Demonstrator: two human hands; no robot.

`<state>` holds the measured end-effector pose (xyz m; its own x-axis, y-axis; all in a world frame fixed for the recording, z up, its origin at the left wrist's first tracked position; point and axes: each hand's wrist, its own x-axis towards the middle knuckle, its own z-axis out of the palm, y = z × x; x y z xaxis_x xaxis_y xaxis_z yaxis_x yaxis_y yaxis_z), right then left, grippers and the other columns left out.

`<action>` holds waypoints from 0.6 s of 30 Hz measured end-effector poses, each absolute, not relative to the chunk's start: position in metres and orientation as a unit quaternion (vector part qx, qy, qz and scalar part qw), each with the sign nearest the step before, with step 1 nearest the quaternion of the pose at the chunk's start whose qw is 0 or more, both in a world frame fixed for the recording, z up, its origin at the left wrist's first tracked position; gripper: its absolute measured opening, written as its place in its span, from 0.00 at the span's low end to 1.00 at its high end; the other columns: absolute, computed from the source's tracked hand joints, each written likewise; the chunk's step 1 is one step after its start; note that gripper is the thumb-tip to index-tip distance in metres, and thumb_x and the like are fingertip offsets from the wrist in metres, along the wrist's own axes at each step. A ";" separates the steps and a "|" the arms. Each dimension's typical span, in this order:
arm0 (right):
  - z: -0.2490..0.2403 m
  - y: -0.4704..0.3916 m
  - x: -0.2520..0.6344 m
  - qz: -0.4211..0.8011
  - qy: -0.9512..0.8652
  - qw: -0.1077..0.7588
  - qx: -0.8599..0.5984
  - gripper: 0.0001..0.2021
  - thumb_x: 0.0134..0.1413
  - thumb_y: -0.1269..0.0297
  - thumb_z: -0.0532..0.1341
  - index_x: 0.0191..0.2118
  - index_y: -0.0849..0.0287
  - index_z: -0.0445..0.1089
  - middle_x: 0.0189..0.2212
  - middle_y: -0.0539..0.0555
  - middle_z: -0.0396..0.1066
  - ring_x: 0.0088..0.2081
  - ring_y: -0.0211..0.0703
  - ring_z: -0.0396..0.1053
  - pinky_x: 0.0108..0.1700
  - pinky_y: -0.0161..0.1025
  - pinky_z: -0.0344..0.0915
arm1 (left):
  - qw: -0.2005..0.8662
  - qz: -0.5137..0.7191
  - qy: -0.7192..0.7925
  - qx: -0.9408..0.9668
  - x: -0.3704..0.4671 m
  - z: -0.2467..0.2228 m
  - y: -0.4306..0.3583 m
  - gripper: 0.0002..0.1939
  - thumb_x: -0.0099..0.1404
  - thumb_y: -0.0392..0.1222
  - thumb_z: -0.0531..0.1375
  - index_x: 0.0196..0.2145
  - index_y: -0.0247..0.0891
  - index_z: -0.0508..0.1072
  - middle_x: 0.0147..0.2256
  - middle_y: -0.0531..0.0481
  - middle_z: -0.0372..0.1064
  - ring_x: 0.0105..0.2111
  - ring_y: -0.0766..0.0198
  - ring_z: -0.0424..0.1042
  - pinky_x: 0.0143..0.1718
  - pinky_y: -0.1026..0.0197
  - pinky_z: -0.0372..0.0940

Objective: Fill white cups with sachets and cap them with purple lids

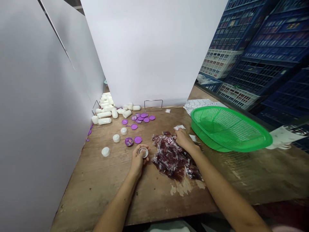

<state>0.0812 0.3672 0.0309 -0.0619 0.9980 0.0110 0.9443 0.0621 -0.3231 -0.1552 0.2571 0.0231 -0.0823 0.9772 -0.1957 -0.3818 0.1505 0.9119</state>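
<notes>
My left hand [137,160] holds a small round clear-white cup [143,152] with its open top facing me, the thumb at its rim. My right hand [183,139] is at the upper right edge of a heap of dark red sachets [169,156], fingers bent down and drawn together. Just beyond its fingertips lie small white packets [179,127]; what the fingers grip, if anything, I cannot make out. Left of my left hand stand loose white cups [105,151]. Close by are a plain purple lid [138,140] and a patterned purple one [128,141].
Many stacked white cups [104,114] lie at the back left, beside scattered purple lids [143,116]. A green plastic basket [229,129] stands on the right. White panels [149,51] rise behind and left. A wire stand [153,105] and blue crates [260,71] are farther back.
</notes>
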 end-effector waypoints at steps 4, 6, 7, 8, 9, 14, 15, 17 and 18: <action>0.050 0.345 0.051 0.170 -0.729 0.195 -0.634 0.06 0.53 0.74 0.59 0.35 0.62 0.73 0.38 0.59 0.73 0.43 0.48 0.69 0.47 0.41 0.62 | 0.599 0.564 0.486 0.293 -0.156 0.024 0.258 0.13 0.52 0.47 0.62 0.32 0.35 0.69 0.26 0.54 0.68 0.15 0.74 0.60 0.12 0.72 0.43; 0.057 0.327 0.020 0.257 -0.751 0.258 -0.551 0.05 0.52 0.74 0.61 0.34 0.59 0.73 0.35 0.53 0.74 0.39 0.43 0.70 0.44 0.38 0.63 | 0.608 0.573 0.467 0.291 -0.155 0.023 0.258 0.17 0.55 0.53 0.61 0.32 0.35 0.69 0.24 0.54 0.66 0.16 0.74 0.59 0.13 0.72 0.43; 0.059 0.318 0.003 0.283 -0.766 0.276 -0.506 0.06 0.51 0.75 0.61 0.32 0.59 0.73 0.33 0.52 0.74 0.37 0.42 0.70 0.43 0.37 0.63 | 0.614 0.578 0.453 0.290 -0.155 0.022 0.257 0.20 0.56 0.57 0.60 0.33 0.35 0.70 0.23 0.54 0.65 0.16 0.73 0.59 0.13 0.71 0.44; 0.059 0.309 -0.013 0.287 -0.782 0.286 -0.474 0.06 0.50 0.76 0.61 0.31 0.59 0.73 0.32 0.52 0.73 0.36 0.42 0.70 0.42 0.37 0.63 | 0.619 0.583 0.440 0.287 -0.155 0.020 0.257 0.22 0.57 0.59 0.59 0.35 0.35 0.71 0.22 0.55 0.64 0.16 0.73 0.58 0.13 0.71 0.45; 0.058 0.302 -0.028 0.275 -0.798 0.289 -0.452 0.07 0.50 0.77 0.60 0.30 0.59 0.73 0.32 0.53 0.73 0.36 0.42 0.69 0.42 0.37 0.63 | 0.622 0.590 0.430 0.284 -0.154 0.018 0.257 0.24 0.58 0.61 0.59 0.37 0.35 0.71 0.22 0.56 0.63 0.16 0.73 0.57 0.13 0.71 0.45; 0.048 0.287 -0.060 0.182 -0.827 0.263 -0.462 0.10 0.53 0.79 0.56 0.33 0.60 0.73 0.34 0.58 0.71 0.39 0.45 0.68 0.42 0.38 0.63 | 0.581 0.625 0.431 0.292 -0.156 0.013 0.257 0.27 0.57 0.59 0.63 0.46 0.36 0.72 0.27 0.54 0.66 0.18 0.73 0.58 0.15 0.69 0.52; 0.048 0.288 -0.060 0.184 -0.834 0.254 -0.455 0.11 0.53 0.80 0.55 0.32 0.61 0.73 0.35 0.58 0.72 0.40 0.46 0.68 0.43 0.38 0.63 | 0.572 0.625 0.441 0.297 -0.157 0.013 0.257 0.27 0.56 0.57 0.63 0.46 0.36 0.72 0.27 0.54 0.67 0.19 0.72 0.60 0.16 0.69 0.53; 0.050 0.293 -0.056 0.218 -0.849 0.240 -0.417 0.12 0.54 0.80 0.54 0.33 0.60 0.73 0.35 0.58 0.72 0.40 0.45 0.68 0.43 0.38 0.63 | 0.563 0.619 0.457 0.301 -0.160 0.016 0.259 0.28 0.55 0.55 0.64 0.49 0.35 0.71 0.26 0.54 0.67 0.19 0.71 0.61 0.16 0.69 0.52; 0.052 0.298 -0.054 0.240 -0.847 0.245 -0.406 0.13 0.54 0.81 0.53 0.34 0.60 0.73 0.36 0.57 0.72 0.40 0.44 0.68 0.44 0.37 0.63 | 0.560 0.619 0.463 0.298 -0.162 0.017 0.260 0.29 0.55 0.54 0.64 0.50 0.35 0.71 0.25 0.55 0.66 0.18 0.71 0.60 0.15 0.69 0.51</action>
<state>-0.0538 0.2977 0.0518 -0.5499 0.8054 0.2211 0.5700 0.5553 -0.6056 -0.1617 0.2599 0.0175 -0.1938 0.9696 -0.1493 -0.4178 0.0562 0.9068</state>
